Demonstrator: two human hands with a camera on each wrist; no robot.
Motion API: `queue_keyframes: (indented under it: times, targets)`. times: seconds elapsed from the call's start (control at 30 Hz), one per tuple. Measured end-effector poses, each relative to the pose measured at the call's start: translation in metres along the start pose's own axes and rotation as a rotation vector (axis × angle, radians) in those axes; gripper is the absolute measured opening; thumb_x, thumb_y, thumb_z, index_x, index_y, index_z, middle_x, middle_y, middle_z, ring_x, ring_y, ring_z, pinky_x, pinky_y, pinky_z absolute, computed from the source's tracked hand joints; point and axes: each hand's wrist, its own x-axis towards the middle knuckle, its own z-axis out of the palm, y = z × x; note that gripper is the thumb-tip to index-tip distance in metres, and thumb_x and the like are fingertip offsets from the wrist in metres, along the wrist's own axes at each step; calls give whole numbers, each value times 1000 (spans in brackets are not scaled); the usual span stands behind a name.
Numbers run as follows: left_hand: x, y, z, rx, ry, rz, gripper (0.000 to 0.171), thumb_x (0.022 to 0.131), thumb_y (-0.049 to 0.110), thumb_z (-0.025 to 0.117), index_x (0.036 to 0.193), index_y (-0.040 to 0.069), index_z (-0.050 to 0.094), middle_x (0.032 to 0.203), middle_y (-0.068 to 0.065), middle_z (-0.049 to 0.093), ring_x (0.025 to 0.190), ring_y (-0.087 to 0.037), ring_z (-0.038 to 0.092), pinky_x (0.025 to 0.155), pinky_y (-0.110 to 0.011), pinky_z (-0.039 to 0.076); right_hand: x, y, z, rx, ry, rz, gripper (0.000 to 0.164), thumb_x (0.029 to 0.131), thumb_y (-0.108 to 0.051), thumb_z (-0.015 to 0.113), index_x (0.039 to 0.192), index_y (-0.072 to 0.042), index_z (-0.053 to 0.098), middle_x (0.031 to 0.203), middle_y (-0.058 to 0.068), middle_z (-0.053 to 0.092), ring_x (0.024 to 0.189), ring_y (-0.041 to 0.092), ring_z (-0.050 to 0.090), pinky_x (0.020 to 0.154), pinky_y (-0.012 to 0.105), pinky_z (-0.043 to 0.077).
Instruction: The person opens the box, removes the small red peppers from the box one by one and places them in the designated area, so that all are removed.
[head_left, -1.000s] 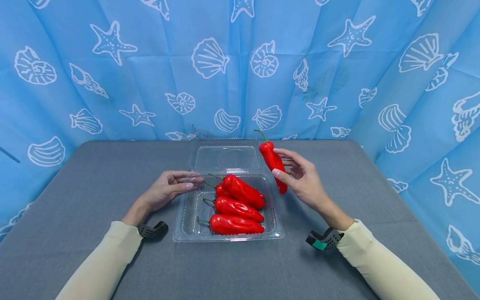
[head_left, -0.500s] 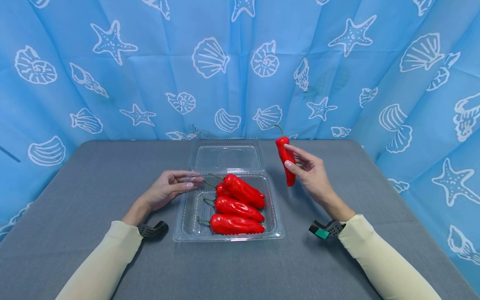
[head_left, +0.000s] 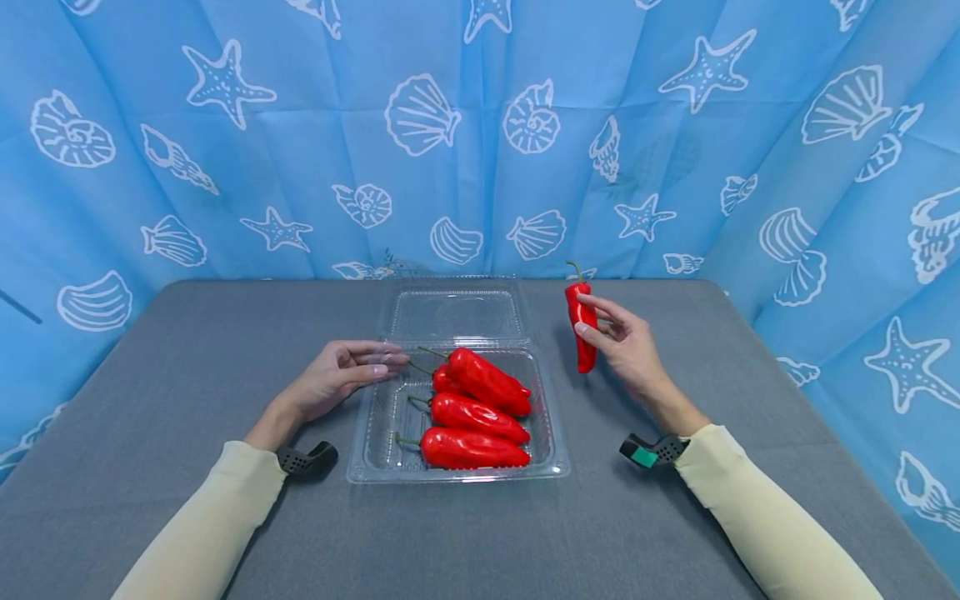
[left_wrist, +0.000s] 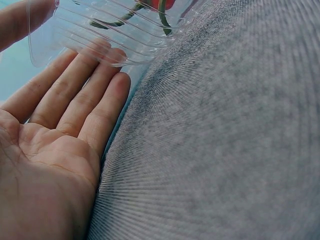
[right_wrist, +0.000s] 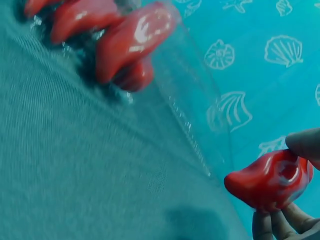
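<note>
A long red pepper [head_left: 581, 325] with a green stem stands nearly upright above the table, pinched between the thumb and fingers of my right hand [head_left: 630, 348]. Its tip and the gripping fingers also show in the right wrist view. Several more red peppers [head_left: 476, 418] lie in a clear plastic clamshell container [head_left: 362, 450], their stems pointing left. At the container's left wall rests my left hand [head_left: 339, 380], its fingertips touching the plastic. Seen from the left wrist, those fingers [left_wrist: 82, 100] are nearly straight against the ribbed side.
The container's clear lid [head_left: 455, 313] lies folded back toward the curtain. A grey cloth covers the table [head_left: 465, 542]. Behind it hangs a blue curtain [head_left: 300, 158] with white shells and starfish.
My right hand has carried the pepper rightward, away from the container, and the pepper now stands more upright. The left hand and the peppers in the container stay put.
</note>
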Motion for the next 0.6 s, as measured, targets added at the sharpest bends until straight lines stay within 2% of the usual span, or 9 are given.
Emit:
queue_keyframes:
  times: [0.27,0.6]
  targets:
    - [1,2,2,14,13,-6,50,96,-3,60,141,-18,43,128,-10,69,121,-18,64,103,-30,50,1,18,-9,-57,-21,51,52,98,-9,66,147,-2,50,144,26,47,107,19,59,81,16,54]
    - [1,0,2,16,15,0,48,97,-3,59,141,-18,43,130,-13,68,122,-19,64,103,-31,50,3,31,-9,-150,-69,71,52,98,-12,67,148,-8,52,143,24,47,108,36,58,76,18,54]
